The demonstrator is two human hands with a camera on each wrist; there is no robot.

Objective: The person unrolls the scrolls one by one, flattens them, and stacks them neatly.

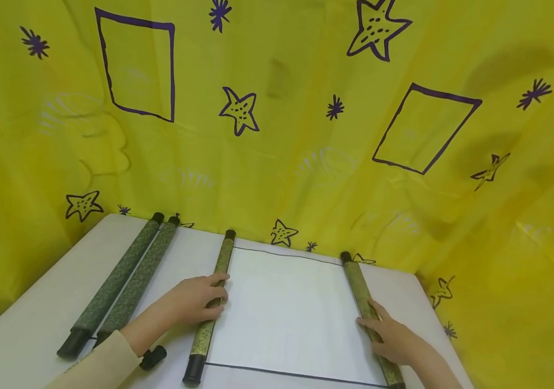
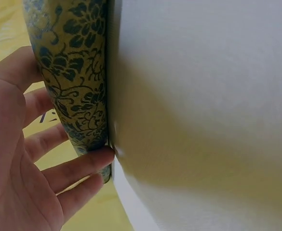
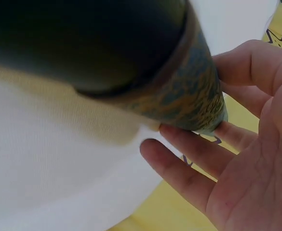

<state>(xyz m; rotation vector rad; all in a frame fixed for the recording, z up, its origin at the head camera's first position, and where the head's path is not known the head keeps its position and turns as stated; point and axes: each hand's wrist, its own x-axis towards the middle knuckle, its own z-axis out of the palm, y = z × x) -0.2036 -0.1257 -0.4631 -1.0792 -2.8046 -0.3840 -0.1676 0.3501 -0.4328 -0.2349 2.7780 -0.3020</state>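
A hanging-style scroll lies partly unrolled on the white table, its blank white sheet (image 1: 286,319) edged with thin dark lines. My left hand (image 1: 199,300) grips the scroll's left roll (image 1: 222,262), fingers over the patterned cloth. Close up in the left wrist view, that roll (image 2: 78,82) shows dark flowers on a yellowish ground, with fingertips at the sheet's edge. On the right roll (image 1: 358,286), my right hand (image 1: 393,337) curls its fingers round the outer side. The right wrist view shows its black end knob (image 3: 107,43) close to the camera.
Two rolled green scrolls (image 1: 119,270) with black ends lie side by side on the left of the table (image 1: 29,324). A short black cylindrical piece (image 1: 154,357) sits beside the left sleeve. Behind hangs a yellow curtain (image 1: 296,65) with drawn stars and rectangles.
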